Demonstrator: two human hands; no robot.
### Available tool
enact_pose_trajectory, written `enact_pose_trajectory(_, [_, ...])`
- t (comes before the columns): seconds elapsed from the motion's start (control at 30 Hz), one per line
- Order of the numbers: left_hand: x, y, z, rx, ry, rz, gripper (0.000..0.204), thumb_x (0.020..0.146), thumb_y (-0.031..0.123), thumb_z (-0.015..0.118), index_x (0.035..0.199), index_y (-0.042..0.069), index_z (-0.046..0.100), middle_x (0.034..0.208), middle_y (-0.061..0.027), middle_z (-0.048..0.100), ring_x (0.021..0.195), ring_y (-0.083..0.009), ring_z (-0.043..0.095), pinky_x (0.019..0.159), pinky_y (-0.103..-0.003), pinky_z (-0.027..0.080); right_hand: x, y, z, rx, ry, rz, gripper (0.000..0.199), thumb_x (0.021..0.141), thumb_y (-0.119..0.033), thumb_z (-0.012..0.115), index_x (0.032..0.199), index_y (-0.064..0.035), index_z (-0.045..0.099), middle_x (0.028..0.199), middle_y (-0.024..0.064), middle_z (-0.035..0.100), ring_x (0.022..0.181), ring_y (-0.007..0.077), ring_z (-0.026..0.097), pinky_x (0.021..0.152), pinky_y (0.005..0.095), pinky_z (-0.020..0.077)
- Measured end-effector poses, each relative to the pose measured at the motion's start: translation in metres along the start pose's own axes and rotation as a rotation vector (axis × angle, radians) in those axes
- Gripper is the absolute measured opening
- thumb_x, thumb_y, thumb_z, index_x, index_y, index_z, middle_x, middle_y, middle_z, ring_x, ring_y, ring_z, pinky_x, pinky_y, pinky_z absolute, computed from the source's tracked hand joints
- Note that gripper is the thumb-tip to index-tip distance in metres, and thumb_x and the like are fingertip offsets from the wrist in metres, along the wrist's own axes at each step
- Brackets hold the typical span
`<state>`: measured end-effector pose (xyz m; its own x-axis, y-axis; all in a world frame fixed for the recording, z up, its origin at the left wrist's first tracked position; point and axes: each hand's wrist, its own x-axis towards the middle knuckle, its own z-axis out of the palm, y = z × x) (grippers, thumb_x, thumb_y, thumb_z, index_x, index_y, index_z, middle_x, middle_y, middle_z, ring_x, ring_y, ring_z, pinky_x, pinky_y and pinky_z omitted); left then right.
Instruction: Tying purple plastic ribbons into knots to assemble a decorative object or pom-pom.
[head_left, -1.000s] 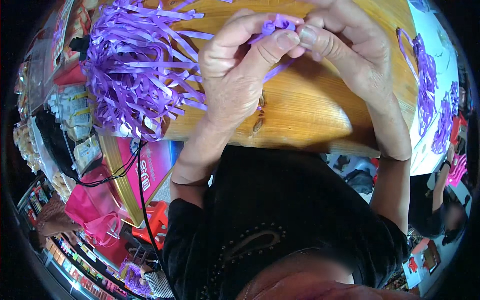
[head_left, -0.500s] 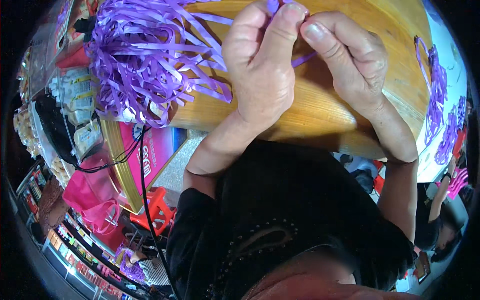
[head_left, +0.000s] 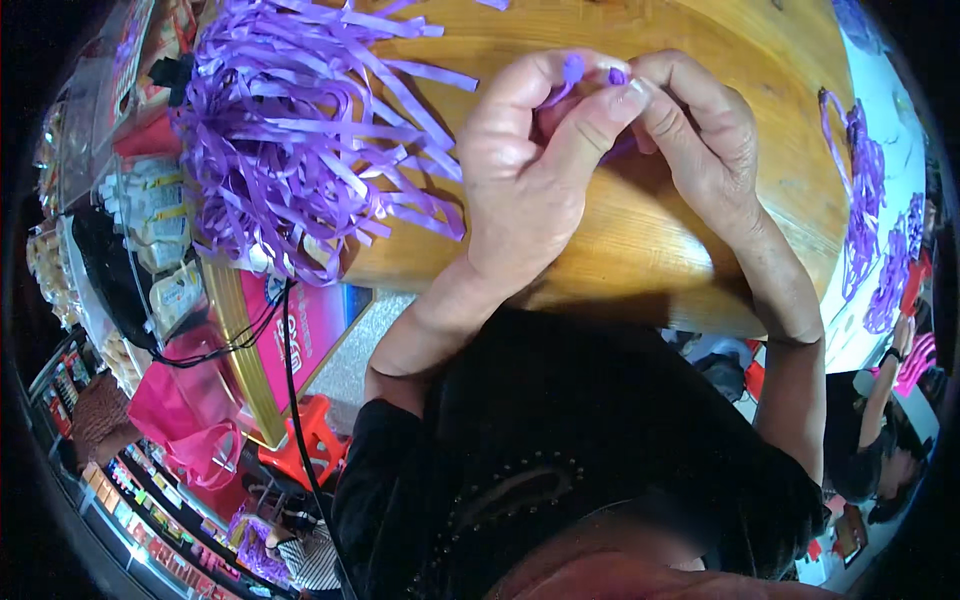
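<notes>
Over the wooden table (head_left: 640, 265), my left hand (head_left: 530, 185) and my right hand (head_left: 705, 140) meet fingertip to fingertip. Both are closed in a pinch on a narrow purple ribbon (head_left: 573, 70). One rounded end of it sticks up by the left forefinger, and another purple bit shows between the two thumbs. Most of the ribbon is hidden behind my fingers. To the left of my left hand spreads a large heap of loose purple ribbons (head_left: 290, 130), some strands reaching towards my wrist.
Clear packs (head_left: 160, 220) and a black cable (head_left: 290, 370) sit left, beside a pink gold-edged board (head_left: 310, 325). Below is a red stool (head_left: 315, 440). At right, a white table (head_left: 835, 300) bears purple ribbon bundles (head_left: 865, 190); another person's arm (head_left: 880, 385) is near it.
Both hands have come down closer to me and slightly nearer each other, still pinching the purple ribbon. Two rounded purple bits now show above the fingers. The view has shifted a little.
</notes>
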<state>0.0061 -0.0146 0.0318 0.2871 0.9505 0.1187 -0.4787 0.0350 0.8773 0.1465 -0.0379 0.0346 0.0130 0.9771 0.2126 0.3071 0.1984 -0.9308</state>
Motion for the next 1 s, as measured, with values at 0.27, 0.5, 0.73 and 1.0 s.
enact_pose_trajectory(0.27, [0.003, -0.001, -0.008, 0.179, -0.038, 0.076, 0.014, 0.083, 0.002, 0.063, 0.096, -0.001, 0.059, 0.085, -0.0026, 0.062, 0.076, -0.0064, 0.057, 0.067, -0.018, 0.046, 0.005, -0.005, -0.012, -0.339, 0.035, -0.334, 0.028, 0.082, -0.006, 0.063, 0.110, -0.0018, 0.059, 0.080, 0.0050, 0.060, 0.070, 0.0095, 0.056, 0.061, 0.0196, 0.0439])
enact_pose_trajectory(0.5, [0.001, -0.002, -0.007, -0.012, -0.043, -0.061, 0.016, 0.083, 0.003, 0.063, 0.098, -0.001, 0.060, 0.090, -0.0036, 0.063, 0.080, -0.0053, 0.056, 0.071, -0.018, 0.045, 0.009, -0.002, -0.013, -0.370, 0.029, -0.555, 0.037, 0.073, -0.001, 0.068, 0.109, -0.0010, 0.060, 0.088, 0.0103, 0.063, 0.075, 0.0193, 0.061, 0.063, 0.0261, 0.0484])
enact_pose_trajectory(0.73, [0.001, -0.002, -0.008, 0.462, -0.086, 0.182, 0.019, 0.083, 0.007, 0.064, 0.098, -0.002, 0.058, 0.081, -0.0041, 0.055, 0.071, -0.0099, 0.049, 0.064, -0.021, 0.040, 0.008, -0.005, -0.019, -0.411, 0.049, -0.596, 0.028, 0.072, 0.000, 0.068, 0.100, -0.0003, 0.063, 0.086, 0.0116, 0.064, 0.077, 0.0221, 0.062, 0.066, 0.0277, 0.0494])
enact_pose_trajectory(1.0, [-0.002, 0.005, -0.007, 0.454, -0.096, 0.123, 0.019, 0.085, 0.010, 0.061, 0.100, -0.001, 0.058, 0.079, -0.0046, 0.050, 0.068, -0.0120, 0.045, 0.060, -0.023, 0.037, 0.021, 0.003, -0.012, -0.096, 0.207, -0.872, 0.022, 0.076, -0.001, 0.067, 0.098, -0.0013, 0.066, 0.083, 0.0080, 0.063, 0.070, 0.0144, 0.059, 0.059, 0.0226, 0.0467])
